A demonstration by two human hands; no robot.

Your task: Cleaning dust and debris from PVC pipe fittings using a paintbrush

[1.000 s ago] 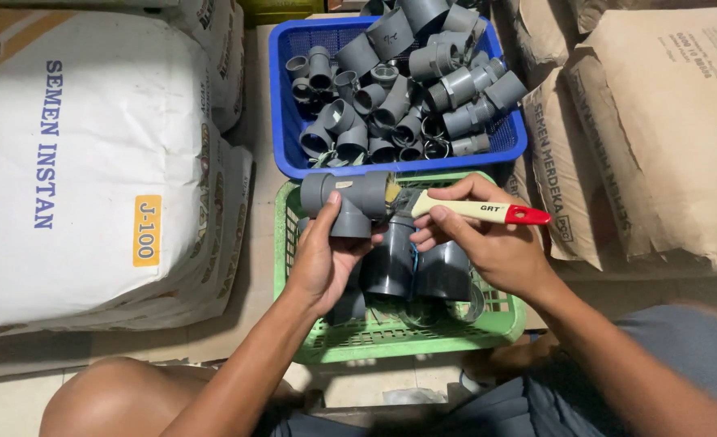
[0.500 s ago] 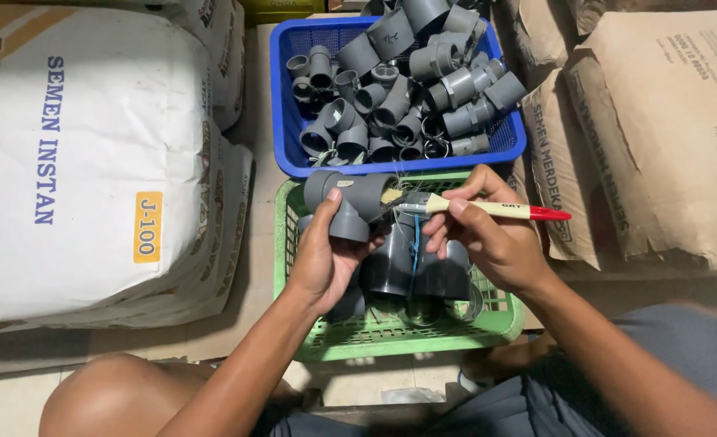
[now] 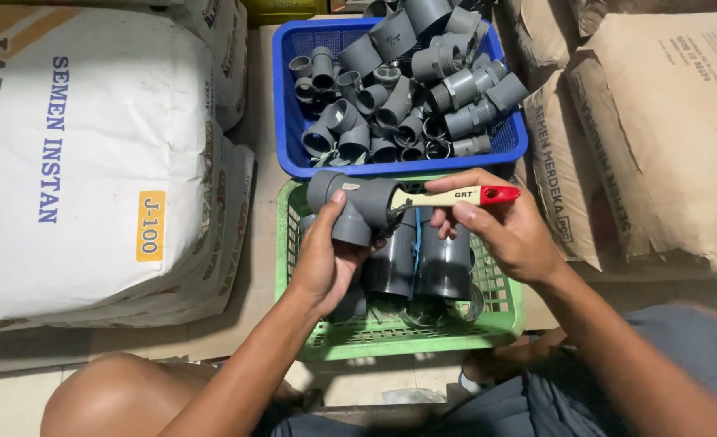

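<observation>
1. Even, moderately bright indoor light, source overhead and diffuse; no hard beam.
2. Soft shadows only: under the hands, inside the green basket (image 3: 504, 320), between the sacks.
3. Mild glare on the white sack (image 3: 91, 162); brown sack (image 3: 674, 121) slightly washed out.
4. Centre sharp; grey fittings (image 3: 399, 73) crisp.
5. Lower foreground, knee and sleeve, soft.
6. Slight wide-angle bending at the edges.

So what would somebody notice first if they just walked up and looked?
Probably the two hands in the middle: the left hand holds a grey pipe fitting over the green basket, while the right hand pokes a small brush with a red-tipped handle into its open end. Just above sits a blue basket heaped with more grey fittings. A big white sack fills the left side.
</observation>
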